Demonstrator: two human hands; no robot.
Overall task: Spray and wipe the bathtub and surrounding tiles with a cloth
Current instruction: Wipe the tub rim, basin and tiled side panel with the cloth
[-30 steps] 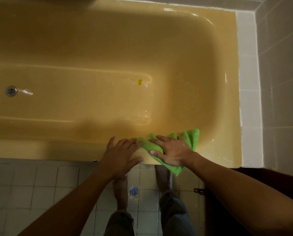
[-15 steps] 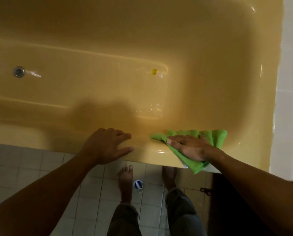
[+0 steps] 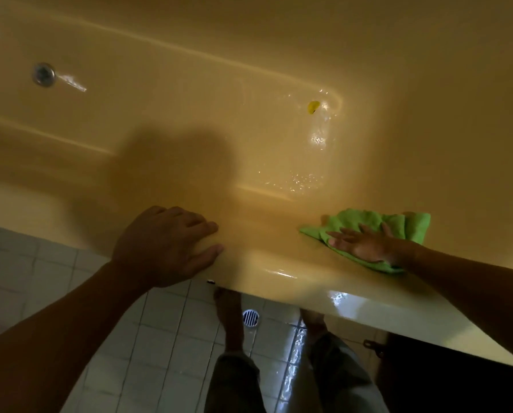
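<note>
Wipe, near rim | our right hand lies flat, fingers spread, pressing the green cloth on the bathtub rim, further right than a second ago | our left hand rests open on the rim, well apart, bracing | stroke advancing; we judge more rim remains.

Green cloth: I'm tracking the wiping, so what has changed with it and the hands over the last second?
The left hand slid left along the tub rim, away from the green cloth, widening the gap between the hands. Nothing was picked up or let go. The right hand still presses the cloth on the rim.
</note>
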